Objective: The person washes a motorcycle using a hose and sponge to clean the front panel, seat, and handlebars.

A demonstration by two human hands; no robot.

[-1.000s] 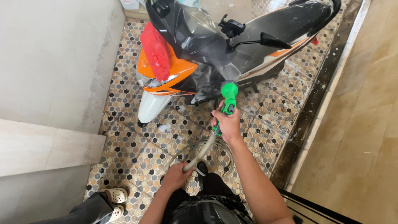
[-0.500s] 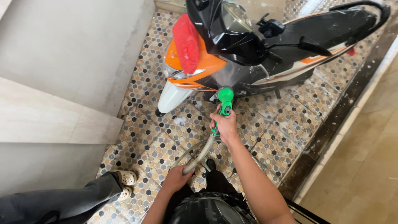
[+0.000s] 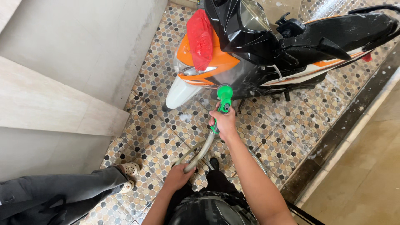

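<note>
- At far left, one leg in grey trousers [image 3: 54, 193] stretches across the tiled floor [image 3: 154, 137], ending in one pale perforated clog [image 3: 128, 168]. It may belong to someone else; I cannot tell.
- One pale stone step [image 3: 50, 104] fills the upper left, beside the hexagon-patterned tiles.
- The left hand [image 3: 178, 176] sits low, its fingers wrapped around one grey hose [image 3: 200, 154], likely to carry its weight and feed slack forward.
- One red cloth [image 3: 200, 37] is draped over the orange front panel of one motor scooter [image 3: 266, 46]. The scooter stands across the top of the view, nose pointing left, with soapy foam on its body and on the tiles beneath, so it is placed where water can run off.
- The right hand [image 3: 225, 123] is raised at centre, fingers closed around the handle of one green spray nozzle [image 3: 224, 98]. The nozzle head points up at the scooter's front lower body, close to it, seemingly aimed at the suds.
- One dark drainage channel [image 3: 354, 121] runs diagonally at right, bordering the plain beige floor [image 3: 371, 179].
- One dark rounded object [image 3: 208, 210] sits at the bottom centre, between the arms; what it is cannot be told.
</note>
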